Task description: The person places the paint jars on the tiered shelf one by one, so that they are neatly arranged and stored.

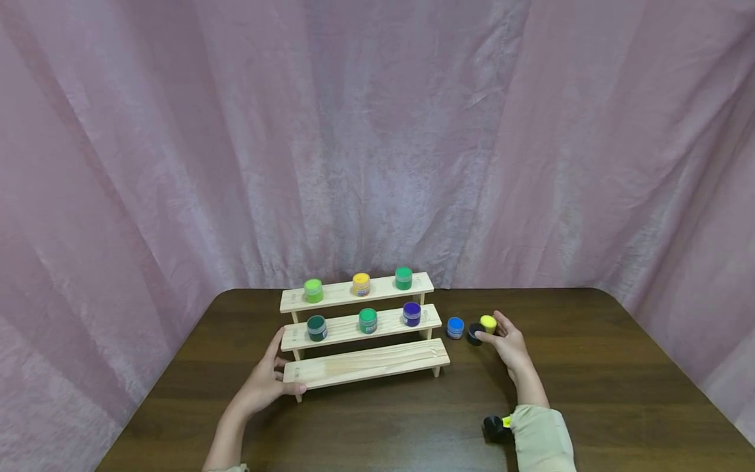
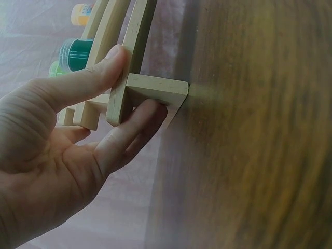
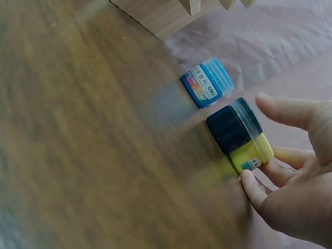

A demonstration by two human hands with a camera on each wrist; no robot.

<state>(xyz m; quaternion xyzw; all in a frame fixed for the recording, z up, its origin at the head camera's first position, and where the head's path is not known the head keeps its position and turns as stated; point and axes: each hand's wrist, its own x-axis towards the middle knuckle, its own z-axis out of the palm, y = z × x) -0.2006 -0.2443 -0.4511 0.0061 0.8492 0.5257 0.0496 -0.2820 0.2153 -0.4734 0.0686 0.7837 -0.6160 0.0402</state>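
Note:
A three-tier wooden rack [image 1: 366,365] stands on the table. My left hand [image 1: 259,387] grips its left end, thumb on the lowest shelf and fingers around the side by the leg [image 2: 158,85]. To the rack's right stand a blue paint jar [image 1: 455,328], a black paint jar [image 3: 228,129] and a yellow paint jar [image 1: 487,323], the last two side by side. Around the black and yellow jars is my right hand [image 1: 510,347]. Its fingers touch the yellow jar, while the thumb stands slightly off the black jar's lid in the right wrist view.
On the top shelf are a light green jar [image 1: 314,290], an orange-yellow jar [image 1: 361,284] and a green jar [image 1: 404,278]. The middle shelf bears a dark green jar [image 1: 316,328], another green jar [image 1: 368,320] and a purple jar [image 1: 411,313]. A pink curtain [image 1: 377,144] hangs behind the table.

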